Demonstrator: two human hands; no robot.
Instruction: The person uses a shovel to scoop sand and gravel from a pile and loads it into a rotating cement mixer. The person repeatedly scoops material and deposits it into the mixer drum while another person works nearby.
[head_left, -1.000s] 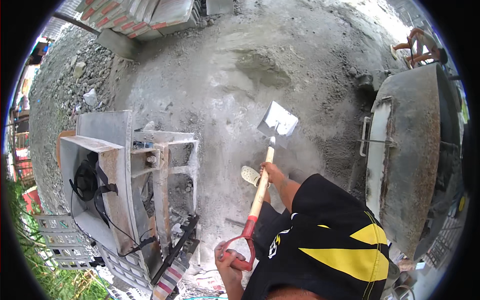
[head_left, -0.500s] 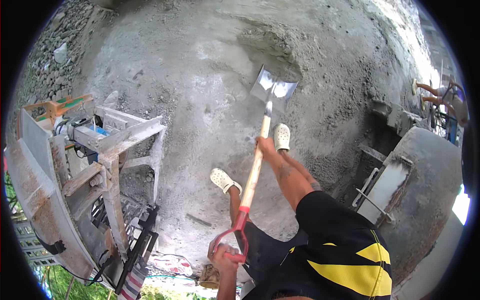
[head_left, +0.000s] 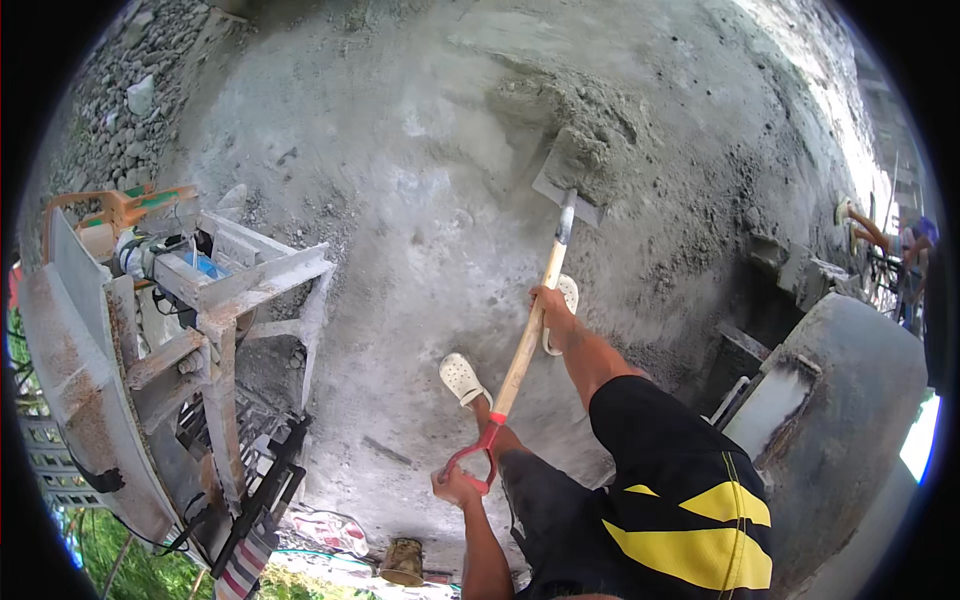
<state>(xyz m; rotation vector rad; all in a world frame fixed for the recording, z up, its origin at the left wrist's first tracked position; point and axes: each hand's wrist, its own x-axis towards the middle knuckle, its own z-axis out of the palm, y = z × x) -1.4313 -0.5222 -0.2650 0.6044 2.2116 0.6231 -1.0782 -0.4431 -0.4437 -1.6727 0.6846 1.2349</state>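
My left hand (head_left: 456, 487) is closed around the red D-grip of a shovel (head_left: 524, 366). Farther along, my right hand (head_left: 553, 306) wraps the pale wooden shaft just below the metal socket. The wide metal blade (head_left: 556, 176) is pushed under a mound of grey, sand-like material (head_left: 600, 125). Loose material lies on the blade and hides much of its far part. My feet, in cream clogs (head_left: 461, 378), stand on either side of the shaft, the right one partly behind my hand and the shaft.
A rusty metal frame machine (head_left: 225, 330) stands at the left, with stones (head_left: 115, 120) beyond it. At the right is a large grey metal drum (head_left: 850, 410). A rusty can (head_left: 402, 562) sits near the lower edge. Another person (head_left: 905, 240) is at the far right.
The shovel blade has gone forward and right into the mound, and material now covers part of it. Both hands have moved with the shovel, keeping their grip.
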